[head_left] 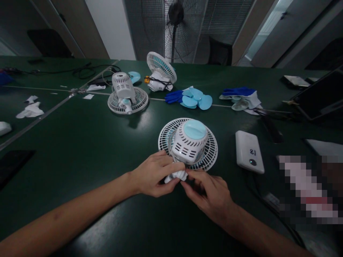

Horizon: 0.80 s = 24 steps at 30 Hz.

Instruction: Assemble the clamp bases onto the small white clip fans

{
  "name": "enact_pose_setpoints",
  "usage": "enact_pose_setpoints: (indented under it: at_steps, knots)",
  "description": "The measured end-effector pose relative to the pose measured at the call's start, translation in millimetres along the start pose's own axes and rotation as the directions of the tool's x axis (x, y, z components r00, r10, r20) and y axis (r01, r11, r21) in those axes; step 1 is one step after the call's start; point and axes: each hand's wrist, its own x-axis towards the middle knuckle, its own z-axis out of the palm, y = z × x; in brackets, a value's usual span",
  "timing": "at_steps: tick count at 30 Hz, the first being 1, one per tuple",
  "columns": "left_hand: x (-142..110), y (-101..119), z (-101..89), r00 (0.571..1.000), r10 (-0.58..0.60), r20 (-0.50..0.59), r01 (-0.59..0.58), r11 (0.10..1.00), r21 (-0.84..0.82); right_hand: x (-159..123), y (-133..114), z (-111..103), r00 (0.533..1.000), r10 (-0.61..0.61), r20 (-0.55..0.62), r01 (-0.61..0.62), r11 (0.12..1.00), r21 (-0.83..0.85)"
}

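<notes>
1. On a dark green table [91, 142], well to the left of the near fan [184, 144], lies crumpled white paper [30, 110].
2. Behind and to the left of the near fan, a second fan [123, 85] rests grille down, its white motor housing on top.
3. At the near fan's front-left edge is the person's left hand [157, 175] — its thumb and fingers are closed around a white part [177, 175] at the front of that fan.
4. Farther back, behind the near fan and slightly left, a third fan [160, 71] has its round grille tilted, with a dark cord across its white body.
5. Behind the near fan, a blue glove [173, 96] touches a set of light blue blades [197, 99].
6. The near fan itself lies grille down in front of the person, its light blue cap facing up.
7. At the near fan's front-right is the right hand [210, 192] — thumb and forefinger narrowed to a pinch on the right end of the white part.
8. Behind and to the right of the near fan lie blue and white gloves [241, 97].
9. Just right of the near fan is a white device [249, 151] marked "18".
</notes>
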Motion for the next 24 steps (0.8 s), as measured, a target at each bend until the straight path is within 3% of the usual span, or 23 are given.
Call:
enact_pose_setpoints:
  at_steps: [2,3,6,8,10,13,15,18,22,24]
  knots:
    - [0.1,-0.4,0.2,1.000,0.006,-0.009,-0.005,1.000,0.014,3.9,-4.3,0.7,0.981,0.173,0.091,-0.187,0.966,0.180]
    - [0.1,-0.2,0.3,1.000,0.009,-0.015,-0.008,1.000,0.026,6.1,-6.9,1.2,0.944,0.273,0.182,-0.318,0.902,0.293]
    - [0.7,4.1,0.0,1.000,-0.004,-0.014,0.005,0.997,0.076,10.3,-13.0,3.1,0.776,0.416,0.474,-0.628,0.575,0.525]
    - [1.8,10.7,-1.2,0.997,-0.067,0.029,0.062,0.990,0.128,9.2,-13.9,4.7,0.738,0.424,0.526,-0.675,0.451,0.584]
    - [3.4,18.8,-4.5,0.983,-0.152,0.102,0.132,0.974,0.184,5.2,-13.2,6.0,0.770,0.428,0.473,-0.637,0.472,0.610]
    - [3.6,27.5,-16.2,0.945,-0.260,0.200,0.216,0.952,0.218,-1.0,-12.8,6.3,0.850,0.356,0.388,-0.525,0.637,0.565]
    - [-2.0,28.5,-29.2,0.923,-0.324,0.207,0.283,0.937,0.205,-2.5,-14.1,5.4,0.886,0.271,0.376,-0.441,0.744,0.503]
    - [-25.7,26.5,-53.5,0.895,-0.417,0.157,0.387,0.902,0.190,-1.4,-16.7,3.8,0.908,0.192,0.372,-0.351,0.833,0.427]
    - [-83.1,34.0,-85.5,0.835,-0.550,0.020,0.522,0.804,0.285,0.7,-18.2,2.8,0.897,0.205,0.391,-0.365,0.843,0.395]
    - [-115.6,40.6,-101.2,0.757,-0.649,-0.077,0.629,0.690,0.360,0.9,-18.2,3.0,0.892,0.219,0.397,-0.379,0.839,0.390]
